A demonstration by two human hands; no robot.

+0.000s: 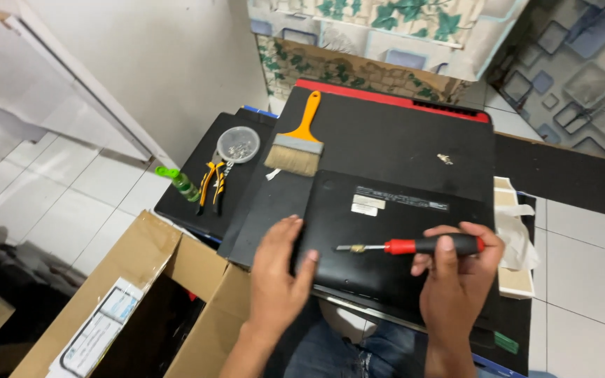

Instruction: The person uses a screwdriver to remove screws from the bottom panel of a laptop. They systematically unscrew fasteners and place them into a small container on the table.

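A black laptop (386,231) lies bottom side up on a black mat (386,133), over my lap. My left hand (278,276) rests flat on the laptop's left edge, fingers apart, holding nothing. My right hand (456,280) grips a screwdriver (414,246) with a red and black handle; its tip points left and lies level just above the laptop's base.
An orange-handled paintbrush (297,136) lies on the mat. To its left sit a round clear dish of screws (238,144), yellow-handled pliers (212,184) and a small green bottle (178,181). An open cardboard box (148,301) stands at lower left. White tissue (516,231) lies at right.
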